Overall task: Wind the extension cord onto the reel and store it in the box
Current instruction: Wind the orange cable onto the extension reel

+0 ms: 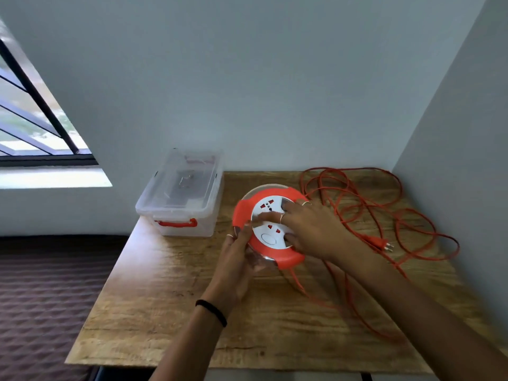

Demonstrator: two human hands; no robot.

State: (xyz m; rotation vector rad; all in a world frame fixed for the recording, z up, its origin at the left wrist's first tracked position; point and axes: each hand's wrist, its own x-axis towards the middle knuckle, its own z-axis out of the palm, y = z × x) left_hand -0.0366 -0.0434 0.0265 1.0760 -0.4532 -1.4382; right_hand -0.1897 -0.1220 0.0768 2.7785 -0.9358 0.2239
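Note:
A round orange reel (244, 213) with a white socket face is held tilted just above the wooden table (165, 298). My left hand (239, 257) grips its lower left rim from underneath. My right hand (305, 226) lies across the white face, fingers spread and gripping the centre disc. The orange extension cord (365, 204) lies in loose loops on the table to the right, its plug (380, 243) resting near my right wrist. One strand runs from under the reel towards the table's front right. A clear plastic box (181, 199) with a red handle stands at the table's back left.
The table sits in a corner, with walls behind and to the right. A window (35, 127) is at the left. A dark patterned surface (49, 292) lies below the table's left edge.

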